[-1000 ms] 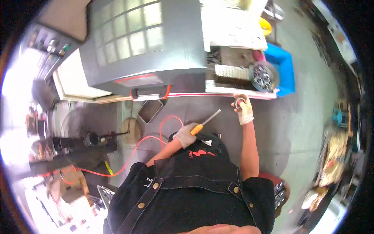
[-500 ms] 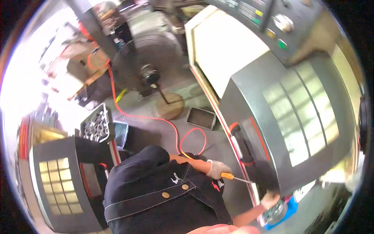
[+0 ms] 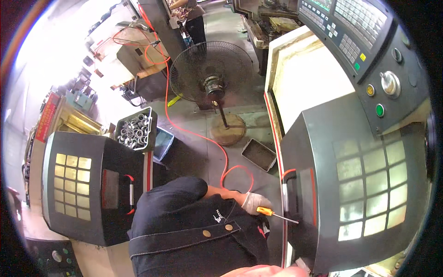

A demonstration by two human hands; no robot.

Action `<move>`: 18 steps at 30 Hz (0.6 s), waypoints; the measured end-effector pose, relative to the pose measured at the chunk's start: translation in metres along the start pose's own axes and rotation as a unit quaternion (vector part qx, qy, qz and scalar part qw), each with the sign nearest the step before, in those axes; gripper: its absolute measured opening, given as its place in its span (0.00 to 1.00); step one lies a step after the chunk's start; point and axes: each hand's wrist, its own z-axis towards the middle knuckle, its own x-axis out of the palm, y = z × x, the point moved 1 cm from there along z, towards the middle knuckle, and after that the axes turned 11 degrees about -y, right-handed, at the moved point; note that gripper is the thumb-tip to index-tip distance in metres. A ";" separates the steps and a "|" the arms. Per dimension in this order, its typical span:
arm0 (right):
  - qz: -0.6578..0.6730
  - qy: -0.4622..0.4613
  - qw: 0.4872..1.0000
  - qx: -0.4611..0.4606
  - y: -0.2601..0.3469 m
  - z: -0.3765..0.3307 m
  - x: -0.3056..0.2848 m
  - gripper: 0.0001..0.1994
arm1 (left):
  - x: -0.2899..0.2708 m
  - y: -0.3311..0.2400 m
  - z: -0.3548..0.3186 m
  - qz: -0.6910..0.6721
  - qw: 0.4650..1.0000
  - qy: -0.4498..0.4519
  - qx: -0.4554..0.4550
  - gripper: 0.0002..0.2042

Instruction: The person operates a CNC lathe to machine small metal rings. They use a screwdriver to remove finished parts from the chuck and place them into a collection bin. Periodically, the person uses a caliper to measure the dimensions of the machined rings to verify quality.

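My left hand [image 3: 255,203], in a pale work glove, is closed around the orange handle of an air blow gun [image 3: 265,211]. Its thin metal nozzle slants right and down, close to the dark machine door [image 3: 304,184] on the right. A red hose [image 3: 226,159] loops over the floor up to this hand; where it joins is hidden behind my forearm. My right hand cannot be made out; a small pale patch shows at the lower edge beside the door, too cut off to name.
A round floor fan [image 3: 213,87] stands ahead, with a shallow grey tray [image 3: 259,155] nearby. At left, a crate [image 3: 151,131] holds several metal rings, beside a blue bin [image 3: 164,144] and another machine door [image 3: 104,184]. A control panel [image 3: 369,51] hangs upper right. Another person [image 3: 196,23] stands far back.
My view has swung, so the surroundings sit further right and the left machine shows more. The left hand keeps the air blow gun. My right hand, earlier near a blue container at lower right, has left view.
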 end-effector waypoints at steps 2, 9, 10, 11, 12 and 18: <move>0.003 0.015 1.000 0.011 -0.003 0.000 0.009 0.20 | -0.003 -0.014 0.010 -0.004 1.000 0.000 0.020 0.14; 0.009 0.085 0.996 0.010 -0.012 -0.004 0.056 0.20 | -0.002 -0.036 0.023 0.019 0.999 -0.021 0.024 0.15; 0.009 0.092 0.996 0.006 -0.012 -0.007 0.062 0.20 | 0.000 -0.034 0.022 0.020 0.999 -0.030 0.025 0.15; 0.007 0.099 0.995 0.001 -0.014 -0.012 0.066 0.20 | 0.001 -0.032 0.019 0.022 0.999 -0.039 0.026 0.16; -0.001 0.108 0.994 -0.007 -0.012 -0.016 0.070 0.20 | 0.003 -0.030 0.017 0.029 0.998 -0.049 0.031 0.16; 0.114 0.199 0.970 0.078 -0.012 -0.031 0.119 0.22 | 0.009 -0.025 0.004 0.073 0.988 -0.128 0.042 0.15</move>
